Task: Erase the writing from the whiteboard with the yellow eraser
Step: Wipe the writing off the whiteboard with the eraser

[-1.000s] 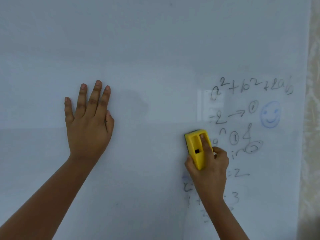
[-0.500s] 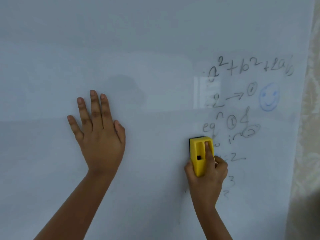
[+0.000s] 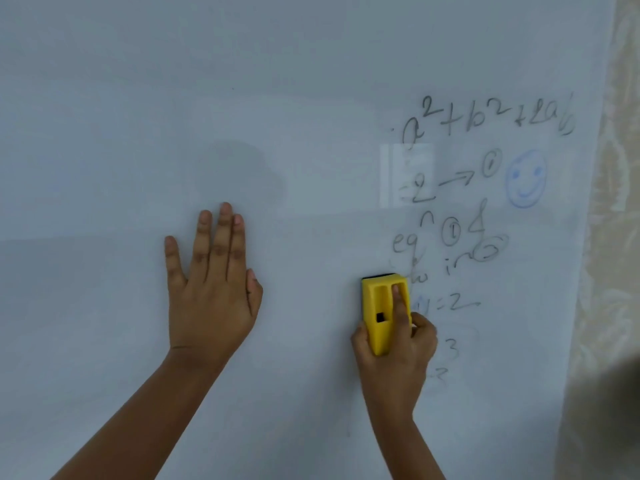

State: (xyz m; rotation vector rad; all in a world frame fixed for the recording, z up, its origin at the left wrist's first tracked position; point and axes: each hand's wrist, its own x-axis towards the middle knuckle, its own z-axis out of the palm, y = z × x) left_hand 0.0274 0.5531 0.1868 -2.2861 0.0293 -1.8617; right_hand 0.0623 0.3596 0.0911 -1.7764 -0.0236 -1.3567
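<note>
A whiteboard (image 3: pixel 173 98) fills the view. Grey handwritten maths (image 3: pixel 485 116) runs down its right side, with a blue smiley face (image 3: pixel 525 178) beside it. My right hand (image 3: pixel 394 355) is shut on the yellow eraser (image 3: pixel 381 313), which stands upright and pressed to the board at the left edge of the writing; my index finger lies along its top. Some lower lines are partly hidden behind this hand. My left hand (image 3: pixel 211 282) rests flat on the board with fingers apart, left of the eraser and holding nothing.
A pale patterned curtain or wall (image 3: pixel 616 237) borders the board's right edge. A bright rectangular reflection (image 3: pixel 405 174) lies over part of the writing. The left and upper board carry no writing.
The eraser and my right hand have slid down the left edge of the writing, wiping away marks at the lower left. My left hand has shifted right and lower on the board.
</note>
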